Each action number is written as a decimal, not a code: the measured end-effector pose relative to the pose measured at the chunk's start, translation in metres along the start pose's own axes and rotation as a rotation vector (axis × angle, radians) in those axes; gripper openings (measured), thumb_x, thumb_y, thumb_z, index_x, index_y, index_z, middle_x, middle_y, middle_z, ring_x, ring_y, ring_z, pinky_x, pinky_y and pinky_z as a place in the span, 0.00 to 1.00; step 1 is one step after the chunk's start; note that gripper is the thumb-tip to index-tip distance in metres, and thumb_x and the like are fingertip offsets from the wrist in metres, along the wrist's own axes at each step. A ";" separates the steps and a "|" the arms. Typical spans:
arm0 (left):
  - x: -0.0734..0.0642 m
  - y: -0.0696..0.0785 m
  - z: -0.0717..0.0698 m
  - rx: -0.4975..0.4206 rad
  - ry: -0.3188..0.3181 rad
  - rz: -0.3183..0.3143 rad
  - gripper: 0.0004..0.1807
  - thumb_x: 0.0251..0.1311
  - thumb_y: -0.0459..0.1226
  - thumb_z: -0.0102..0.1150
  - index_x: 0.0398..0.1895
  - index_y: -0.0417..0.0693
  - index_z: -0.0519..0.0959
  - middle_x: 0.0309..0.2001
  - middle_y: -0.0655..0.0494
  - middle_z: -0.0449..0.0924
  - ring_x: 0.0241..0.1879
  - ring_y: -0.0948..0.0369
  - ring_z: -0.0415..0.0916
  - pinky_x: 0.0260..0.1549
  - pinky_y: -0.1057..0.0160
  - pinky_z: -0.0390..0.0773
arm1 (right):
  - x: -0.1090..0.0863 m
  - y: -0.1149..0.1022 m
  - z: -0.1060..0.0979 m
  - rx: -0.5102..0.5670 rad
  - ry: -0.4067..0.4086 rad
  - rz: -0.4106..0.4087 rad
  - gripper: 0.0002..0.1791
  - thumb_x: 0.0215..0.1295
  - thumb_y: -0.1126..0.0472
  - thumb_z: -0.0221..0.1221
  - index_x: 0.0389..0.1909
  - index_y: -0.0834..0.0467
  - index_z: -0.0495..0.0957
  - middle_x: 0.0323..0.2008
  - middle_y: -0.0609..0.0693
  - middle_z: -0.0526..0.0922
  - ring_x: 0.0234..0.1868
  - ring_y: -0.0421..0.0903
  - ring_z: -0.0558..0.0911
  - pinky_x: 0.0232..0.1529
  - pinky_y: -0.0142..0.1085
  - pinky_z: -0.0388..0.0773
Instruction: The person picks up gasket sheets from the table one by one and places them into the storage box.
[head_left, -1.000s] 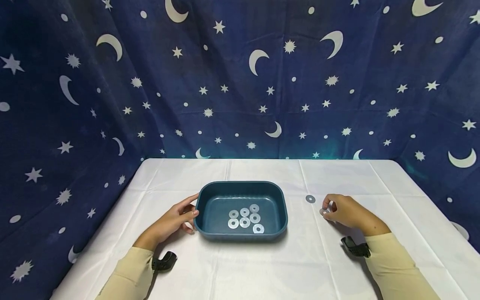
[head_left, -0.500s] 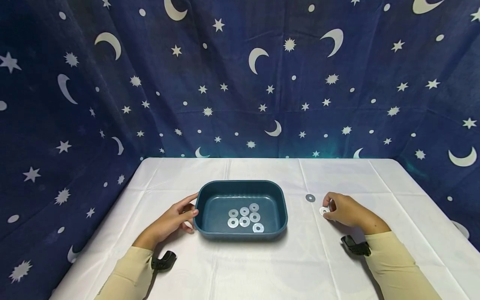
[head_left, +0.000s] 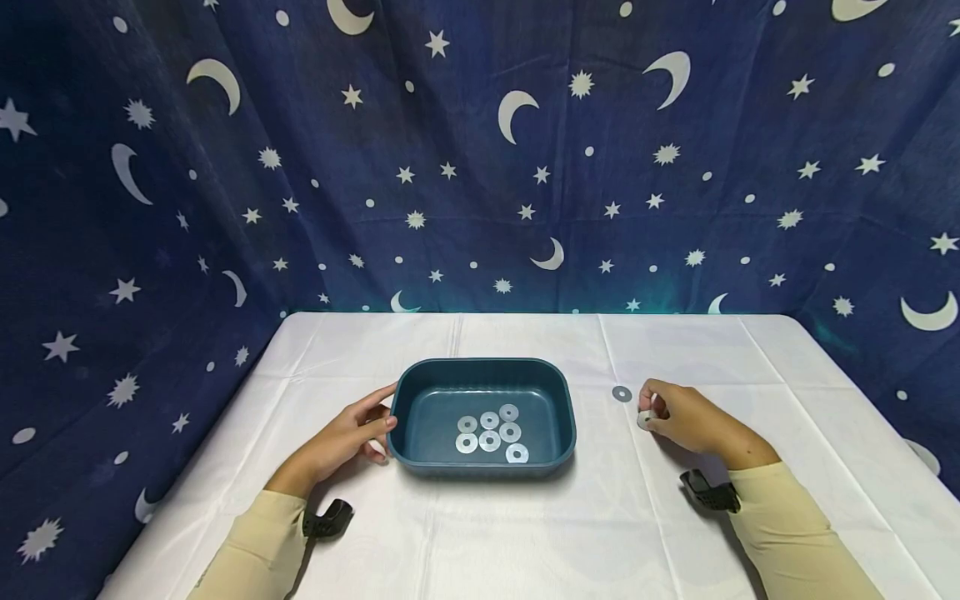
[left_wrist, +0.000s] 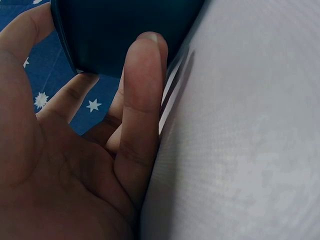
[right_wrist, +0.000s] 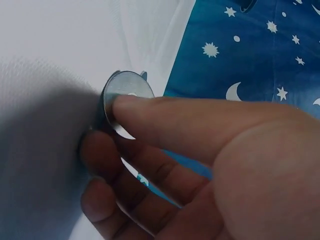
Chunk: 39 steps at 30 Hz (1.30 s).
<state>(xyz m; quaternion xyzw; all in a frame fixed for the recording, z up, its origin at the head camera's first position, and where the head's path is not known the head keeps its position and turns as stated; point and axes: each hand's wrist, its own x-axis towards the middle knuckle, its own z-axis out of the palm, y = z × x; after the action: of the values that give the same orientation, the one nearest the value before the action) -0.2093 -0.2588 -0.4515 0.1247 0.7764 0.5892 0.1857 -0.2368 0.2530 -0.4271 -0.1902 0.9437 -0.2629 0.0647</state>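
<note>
My left hand [head_left: 341,439] rests against the left end of a dark teal rectangular bin [head_left: 480,468], its thumb at the rim and its fingers spread along the outer wall. In the left wrist view the fingers [left_wrist: 142,85] are loosely bent beside the bin wall [left_wrist: 110,35]. My right hand [head_left: 690,422] pinches a flat metal washer [head_left: 643,419] between thumb and fingertips, low over the table. The right wrist view has the thumb lying across the washer's face [right_wrist: 125,81] and partly hiding its hole. Another washer [head_left: 622,393] lies flat on the cloth just left of the right hand.
Several similar washers [head_left: 489,440] lie inside the bin, toward its middle and right. A white cloth [head_left: 525,542] covers the table. Behind and to the left hangs a dark blue curtain [head_left: 450,233] with moons and stars. Black straps [head_left: 708,492] sit at both wrists.
The washer in my right hand has tilted and shifted slightly within the pinch, its face showing brighter midway. The left hand and bin stay put, while the head view has shifted slightly.
</note>
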 end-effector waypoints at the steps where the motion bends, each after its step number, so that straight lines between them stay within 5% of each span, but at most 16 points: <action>1: 0.000 0.000 0.000 -0.001 0.000 0.000 0.39 0.74 0.42 0.53 0.81 0.48 0.48 0.47 0.49 0.69 0.31 0.60 0.82 0.33 0.58 0.87 | 0.000 -0.001 0.000 -0.002 -0.005 0.002 0.11 0.60 0.71 0.64 0.35 0.56 0.72 0.27 0.48 0.75 0.28 0.43 0.71 0.32 0.37 0.69; 12: 0.001 -0.001 -0.001 -0.005 0.000 0.007 0.39 0.74 0.42 0.53 0.81 0.46 0.47 0.46 0.48 0.69 0.31 0.59 0.82 0.32 0.58 0.87 | 0.002 -0.013 -0.003 -0.011 0.022 -0.015 0.10 0.63 0.73 0.59 0.35 0.55 0.72 0.30 0.48 0.79 0.31 0.43 0.73 0.32 0.35 0.71; 26: 0.000 -0.001 0.000 -0.018 0.011 0.000 0.39 0.74 0.42 0.54 0.81 0.47 0.48 0.46 0.49 0.69 0.31 0.59 0.81 0.31 0.58 0.87 | 0.000 -0.045 -0.012 0.000 0.148 -0.181 0.10 0.65 0.71 0.62 0.37 0.53 0.74 0.28 0.46 0.79 0.31 0.35 0.75 0.33 0.32 0.76; 39: 0.001 0.001 0.001 -0.014 0.004 -0.001 0.39 0.74 0.42 0.53 0.81 0.49 0.48 0.47 0.49 0.69 0.30 0.59 0.82 0.31 0.57 0.87 | 0.006 -0.076 -0.013 0.058 0.186 -0.320 0.12 0.62 0.71 0.65 0.42 0.53 0.79 0.29 0.40 0.81 0.31 0.32 0.77 0.36 0.31 0.80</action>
<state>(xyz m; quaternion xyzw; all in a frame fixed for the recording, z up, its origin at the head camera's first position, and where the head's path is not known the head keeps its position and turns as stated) -0.2093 -0.2574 -0.4512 0.1217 0.7728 0.5946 0.1854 -0.2201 0.1968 -0.3761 -0.3110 0.8953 -0.3134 -0.0599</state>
